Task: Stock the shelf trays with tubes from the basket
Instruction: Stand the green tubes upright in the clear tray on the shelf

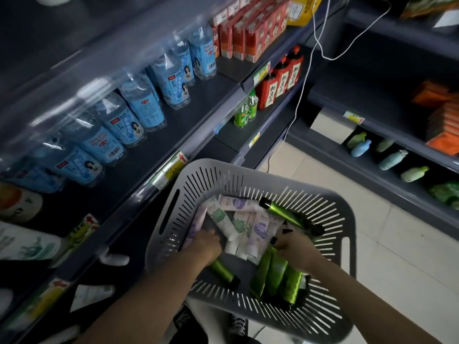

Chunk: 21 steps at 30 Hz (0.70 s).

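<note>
1. Two hands are inside the grey slotted basket (323, 316), which sits low in front of the person, just beside the shelf unit (198, 103) on the left.
2. The left hand (205, 245) lies knuckles-up at the basket's left side, fingers curled down among the tubes. A single green tube (223, 269) with a black cap extends from under its palm. Whether the hand grips it cannot be told.
3. The right hand (296, 248) is at the basket's right side, its dark-nailed fingers bent over the tube ends. What it holds, if anything, cannot be told.
4. A bundle of green tubes (275, 276) lies below the right hand, toward the near wall.
5. White tubes (238, 222) with green or lilac print are fanned between the two hands and beyond them.
6. One more green tube, the far green tube (280, 209), lies across the basket's far corner.
7. Blue-labelled water bottles (149, 105) stand in a row on the shelf above the basket.
8. Further along are small green bottles (246, 110), red bottles (280, 83) and red cartons (250, 33).
9. A white cable (313, 58) hangs down past these shelves.
10. Pastel bottles (392, 160) lie on the low shelf across the tiled aisle.
</note>
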{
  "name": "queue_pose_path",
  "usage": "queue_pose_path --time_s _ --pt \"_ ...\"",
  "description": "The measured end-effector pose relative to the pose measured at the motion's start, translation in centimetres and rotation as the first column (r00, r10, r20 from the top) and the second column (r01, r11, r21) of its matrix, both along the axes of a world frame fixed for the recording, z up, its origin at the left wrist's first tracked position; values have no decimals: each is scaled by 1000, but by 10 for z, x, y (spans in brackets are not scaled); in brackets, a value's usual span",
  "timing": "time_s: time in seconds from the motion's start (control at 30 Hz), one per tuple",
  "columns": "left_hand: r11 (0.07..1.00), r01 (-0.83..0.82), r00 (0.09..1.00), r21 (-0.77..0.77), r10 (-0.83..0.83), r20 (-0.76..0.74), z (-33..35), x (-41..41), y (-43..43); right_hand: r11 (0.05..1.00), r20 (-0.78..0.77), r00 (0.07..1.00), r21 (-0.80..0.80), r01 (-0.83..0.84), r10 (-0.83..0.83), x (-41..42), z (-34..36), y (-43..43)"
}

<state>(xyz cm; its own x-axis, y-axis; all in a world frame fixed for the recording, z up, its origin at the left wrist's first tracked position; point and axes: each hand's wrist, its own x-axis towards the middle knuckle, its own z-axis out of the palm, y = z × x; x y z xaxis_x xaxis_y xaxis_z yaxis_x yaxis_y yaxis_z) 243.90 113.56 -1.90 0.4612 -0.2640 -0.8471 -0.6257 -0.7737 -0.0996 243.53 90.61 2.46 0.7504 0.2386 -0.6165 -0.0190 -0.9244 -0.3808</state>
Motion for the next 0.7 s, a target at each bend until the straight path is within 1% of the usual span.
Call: queue_pose_path --time_s 0.07,0.13,0.2,0.23,0.3,0.37,0.43,0.53,0.6,0.7 --pt "997 -56 998 -50 56 5 -1 -2 -2 998 14 999 44 40 -41 3 6 -1" --pt "976 -196 980 -94 193 -46 6 -4 -2 994 33 996 78 82 -84 9 14 -2" --pt "930 -335 940 -151 321 -113 23 -2 -1 990 45 992 82 116 -120 14 24 -1" --pt "908 -374 926 -191 356 -125 34 1 0 988 58 990 87 127 -132 17 30 0" --pt "852 -438 899 -288 420 -126 61 8 2 986 104 985 106 126 -137 22 42 2" --pt "772 -498 860 -395 498 -111 84 13 8 981 158 976 150 124 -147 27 58 7" --pt "693 -515 823 -505 565 -64 108 15 18 975 210 966 194 112 -153 33 79 12" --pt "525 -502 742 -687 669 -30 158 15 39 929 264 932 335 154 -249 48 127 28" --pt "457 -429 681 -780 730 53 203 14 53 898 313 909 421 126 -274 58 166 44" --pt "350 -317 539 -881 831 136 270 9 74 824 324 896 562 76 -303 69 230 75"
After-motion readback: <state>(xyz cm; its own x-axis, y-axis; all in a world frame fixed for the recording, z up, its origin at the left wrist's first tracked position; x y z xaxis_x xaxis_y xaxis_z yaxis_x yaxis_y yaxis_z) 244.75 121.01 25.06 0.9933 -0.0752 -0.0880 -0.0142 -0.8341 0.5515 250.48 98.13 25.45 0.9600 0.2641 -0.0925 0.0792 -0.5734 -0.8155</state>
